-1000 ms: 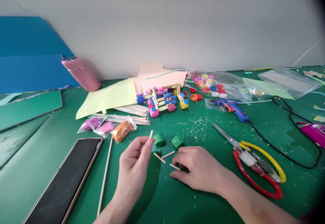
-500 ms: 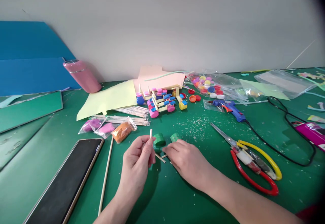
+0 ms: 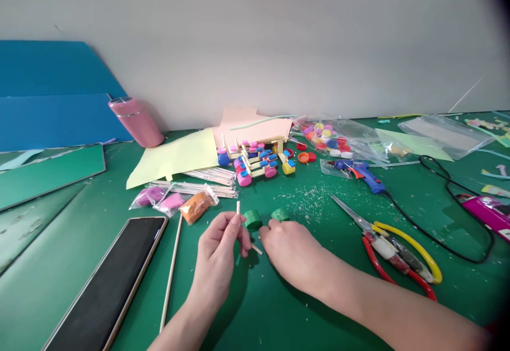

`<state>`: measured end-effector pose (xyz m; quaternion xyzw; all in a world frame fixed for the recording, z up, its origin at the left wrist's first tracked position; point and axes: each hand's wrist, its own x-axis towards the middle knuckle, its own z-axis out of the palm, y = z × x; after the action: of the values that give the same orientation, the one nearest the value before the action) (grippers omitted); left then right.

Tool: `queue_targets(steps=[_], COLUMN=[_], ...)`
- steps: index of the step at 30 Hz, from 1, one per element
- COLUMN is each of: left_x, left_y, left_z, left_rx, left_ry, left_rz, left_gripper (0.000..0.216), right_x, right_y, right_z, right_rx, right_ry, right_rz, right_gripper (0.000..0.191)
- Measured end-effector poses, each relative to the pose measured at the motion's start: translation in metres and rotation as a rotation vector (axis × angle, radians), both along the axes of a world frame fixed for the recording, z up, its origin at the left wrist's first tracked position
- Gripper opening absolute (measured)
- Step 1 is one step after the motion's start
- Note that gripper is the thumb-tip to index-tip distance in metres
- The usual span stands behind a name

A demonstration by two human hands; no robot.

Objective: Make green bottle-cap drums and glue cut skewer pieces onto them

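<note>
My left hand point(image 3: 219, 258) is closed, with a short wooden stick point(image 3: 238, 208) pinched upright between thumb and fingers. Just beyond its fingertips sits a green bottle cap point(image 3: 252, 220). A second green cap point(image 3: 280, 214) shows behind the knuckles of my right hand point(image 3: 297, 253). That hand rests low over the table with its fingers curled together, and whatever they grip is hidden beneath them. Between the hands, a cut piece of stick point(image 3: 257, 249) lies on the green table, partly behind the left fingers. A longer stick point(image 3: 170, 276) lies left of my left forearm.
A phone point(image 3: 107, 282) lies at left, below bagged clay point(image 3: 196, 206). Small assemblies of sticks and coloured caps point(image 3: 255, 162) stand ahead, beside a bag of caps point(image 3: 326, 136). On the right are a blue glue gun point(image 3: 368, 177), its black cord, and red-and-yellow-handled scissors point(image 3: 392, 247).
The view has shifted slightly. My right hand has shifted a little, its fingers now covering the small stick piece beside them. The left hand keeps its stick upright, its lower fingers extending slightly.
</note>
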<state>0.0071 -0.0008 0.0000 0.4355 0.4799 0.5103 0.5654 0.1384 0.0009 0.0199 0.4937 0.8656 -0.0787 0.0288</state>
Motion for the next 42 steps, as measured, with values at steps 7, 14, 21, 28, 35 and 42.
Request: queue_targets(steps=[7,14,21,28,35,42], left_x=[-0.002,-0.002,-0.001,0.003,0.008,0.008], left_y=[0.003,0.002,0.003,-0.004,-0.007,-0.007], left_z=[0.002,0.003,0.004,0.006,0.005,0.003], left_rx=[-0.096,-0.149,-0.125,-0.100,-0.150,-0.164], left_ry=[-0.185,-0.215,-0.170,-0.012,0.039,0.013], left_rz=[-0.011,0.003,0.011,-0.082,-0.221,-0.311], left_gripper=[0.018,0.016,0.017,0.018,0.023,0.023], right_x=[0.002,0.006,0.017,0.031,0.026,0.023], right_y=[0.001,0.001,-0.002,-0.002,-0.005,-0.007], right_z=[0.007,0.001,-0.008,-0.011,-0.025,-0.024], right_rx=[-0.043,-0.050,-0.051,-0.564,-0.646,-0.698], right_ry=[0.007,0.081,0.332,1.330,1.544,1.599], right_rz=[-0.013,-0.046,-0.115,-0.354,-0.437,-0.409], right_gripper=[0.014,0.015,0.014,0.016,0.022,0.024])
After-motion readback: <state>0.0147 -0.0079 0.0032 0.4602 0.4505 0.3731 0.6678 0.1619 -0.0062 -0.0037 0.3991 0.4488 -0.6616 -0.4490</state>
